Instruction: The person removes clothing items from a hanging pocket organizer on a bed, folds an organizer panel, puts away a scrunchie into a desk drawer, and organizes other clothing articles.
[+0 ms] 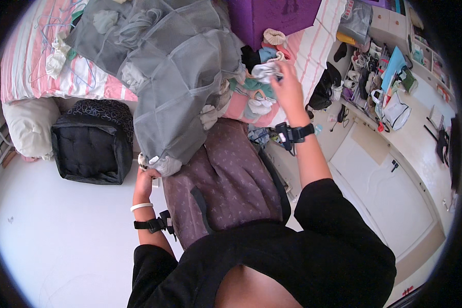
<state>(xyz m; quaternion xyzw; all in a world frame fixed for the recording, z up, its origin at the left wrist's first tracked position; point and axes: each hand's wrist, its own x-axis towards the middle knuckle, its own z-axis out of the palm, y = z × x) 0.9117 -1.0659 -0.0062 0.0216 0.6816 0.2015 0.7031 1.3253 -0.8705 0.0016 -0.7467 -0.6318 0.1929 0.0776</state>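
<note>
A grey mesh hanging organizer with several pockets point(181, 69) lies over the bed's front edge and down toward my lap. My left hand point(146, 178) grips its lower left end, where a whitish bundled cloth item point(167, 165) shows in a pocket. My right hand point(288, 86) holds a grey-and-white bundled cloth item point(266, 72) above a small pile of socks and clothing. In that pile are a cream ribbed roll point(274, 37), a black piece point(250, 56), a green cloth point(265, 87) and a white item point(260, 105).
A purple fabric box point(281, 23) stands behind the pile on the pink striped bedding point(312, 50). Wire hangers point(54, 23) lie at the left. Below the bed edge sit a black fabric bin point(88, 148) and a white stuffed bag point(30, 127). A shoe rack point(364, 73) stands right.
</note>
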